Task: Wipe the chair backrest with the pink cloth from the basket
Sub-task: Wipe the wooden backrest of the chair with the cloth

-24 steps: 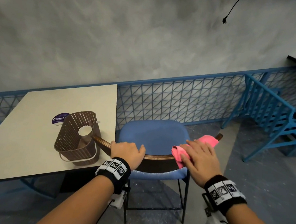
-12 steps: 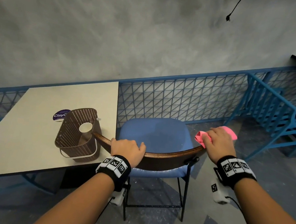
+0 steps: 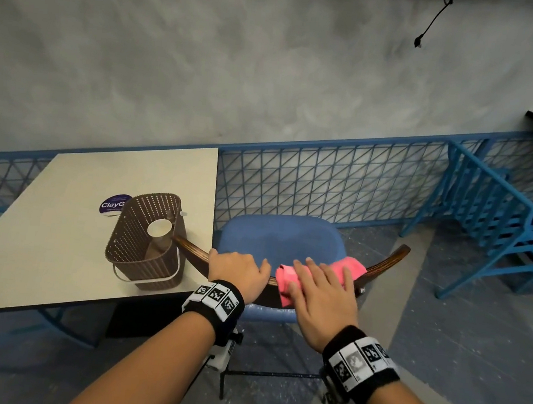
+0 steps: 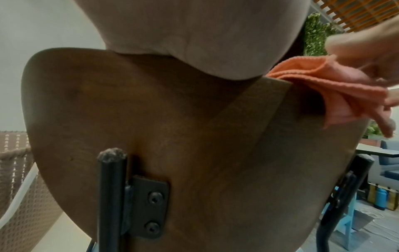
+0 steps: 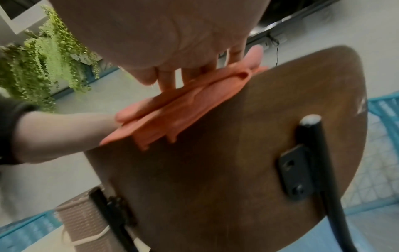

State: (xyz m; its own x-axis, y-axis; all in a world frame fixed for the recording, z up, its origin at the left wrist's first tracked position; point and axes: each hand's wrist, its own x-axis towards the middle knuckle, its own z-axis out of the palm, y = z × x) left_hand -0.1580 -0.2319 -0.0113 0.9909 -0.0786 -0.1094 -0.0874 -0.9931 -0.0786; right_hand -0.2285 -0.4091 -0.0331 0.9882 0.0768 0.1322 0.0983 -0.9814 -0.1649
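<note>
Wiping is under way — the pink cloth point(image 3: 319, 278) lies draped over the top edge of the chair backrest point(image 3: 383, 265), out of the basket point(image 3: 145, 248) on the table point(image 3: 60, 213). The right hand point(image 3: 321, 293) presses it down with flat, nearly straight fingers. The left hand point(image 3: 238, 269) curls over the rail to steady the chair. The next stroke likely needs firm, even pressure along the curved edge — without the cloth slipping off.
</note>
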